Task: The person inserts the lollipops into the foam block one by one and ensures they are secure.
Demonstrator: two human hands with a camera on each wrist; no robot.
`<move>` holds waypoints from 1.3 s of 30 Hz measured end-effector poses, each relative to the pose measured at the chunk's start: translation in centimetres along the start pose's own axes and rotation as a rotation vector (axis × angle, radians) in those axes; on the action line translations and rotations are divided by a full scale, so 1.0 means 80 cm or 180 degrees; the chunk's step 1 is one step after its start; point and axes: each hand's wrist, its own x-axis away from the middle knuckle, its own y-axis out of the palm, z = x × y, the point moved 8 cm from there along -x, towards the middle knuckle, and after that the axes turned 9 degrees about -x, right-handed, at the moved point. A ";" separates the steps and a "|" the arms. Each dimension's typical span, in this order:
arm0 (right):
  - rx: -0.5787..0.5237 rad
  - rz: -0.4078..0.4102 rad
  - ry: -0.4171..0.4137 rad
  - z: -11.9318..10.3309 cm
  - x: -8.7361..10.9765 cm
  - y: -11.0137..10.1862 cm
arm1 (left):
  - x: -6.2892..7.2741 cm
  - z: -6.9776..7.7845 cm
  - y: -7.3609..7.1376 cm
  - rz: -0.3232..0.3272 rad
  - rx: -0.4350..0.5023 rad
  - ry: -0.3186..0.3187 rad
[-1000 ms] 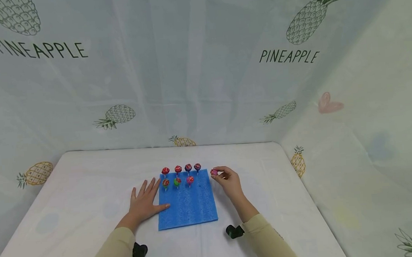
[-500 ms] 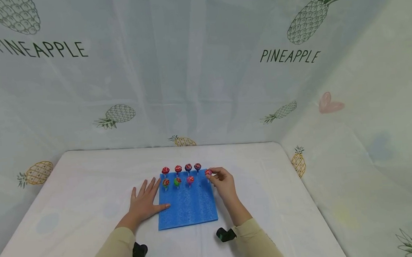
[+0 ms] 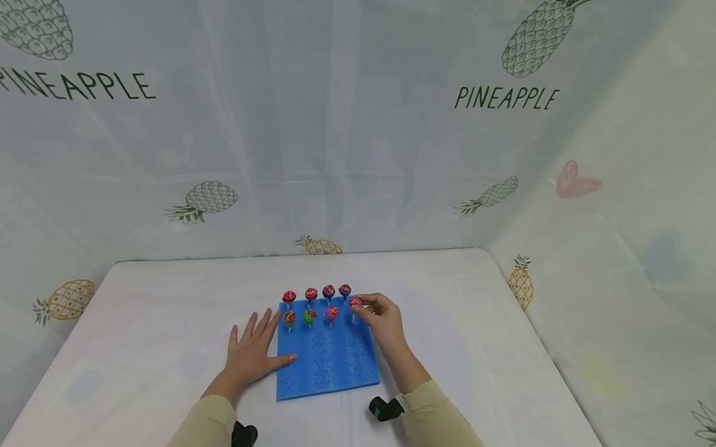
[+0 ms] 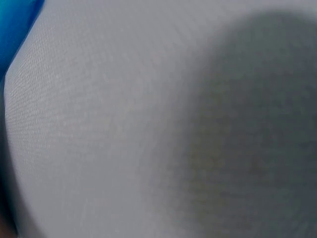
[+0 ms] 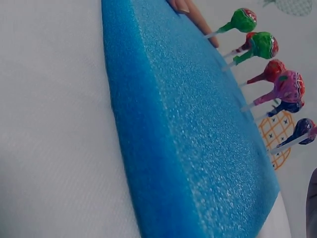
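A blue foam board [image 3: 327,364] lies on the table, with lollipops standing in two rows along its far part. Red lollipops [image 3: 311,294] and dark blue ones [image 3: 328,292] form the back row; green lollipops [image 3: 310,316] and a pink lollipop [image 3: 332,313] stand in front. My right hand [image 3: 385,322] pinches another pink lollipop [image 3: 355,302] by its head over the board's far right part. Its white stick [image 5: 292,144] points at the foam in the right wrist view. My left hand [image 3: 249,357] lies flat with fingers spread, its thumb on the board's left edge.
The board rests on a white-covered table [image 3: 153,321]. Black wrist devices [image 3: 245,436] sit by both sleeves. Behind the table hangs a pineapple-print curtain [image 3: 303,151]. The left wrist view shows mostly pale cloth [image 4: 109,124] and a dark shadow.
My right hand has moved left with the pink lollipop, from beside the board to over its far right part. My left hand and the standing lollipops have stayed in place.
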 end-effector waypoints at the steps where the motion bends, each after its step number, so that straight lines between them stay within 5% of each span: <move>1: -0.0016 0.0003 0.0011 0.001 0.000 0.001 | 0.000 0.000 0.000 -0.0007 -0.0007 -0.0003; 11: -0.0147 0.0060 -0.0024 0.013 -0.005 0.002 | -0.001 0.001 -0.002 -0.0024 -0.0012 -0.0026; 20: -0.0179 -0.0078 0.0071 -0.023 0.010 0.009 | -0.001 0.001 -0.002 -0.0020 -0.0001 -0.0013; 28: -0.0199 -0.0034 0.0155 0.017 -0.008 0.003 | 0.001 0.002 -0.007 0.0020 0.0025 -0.0002; 39: -0.0168 0.0044 0.0095 0.021 -0.007 0.001 | 0.001 0.003 -0.005 -0.0018 0.0008 0.0010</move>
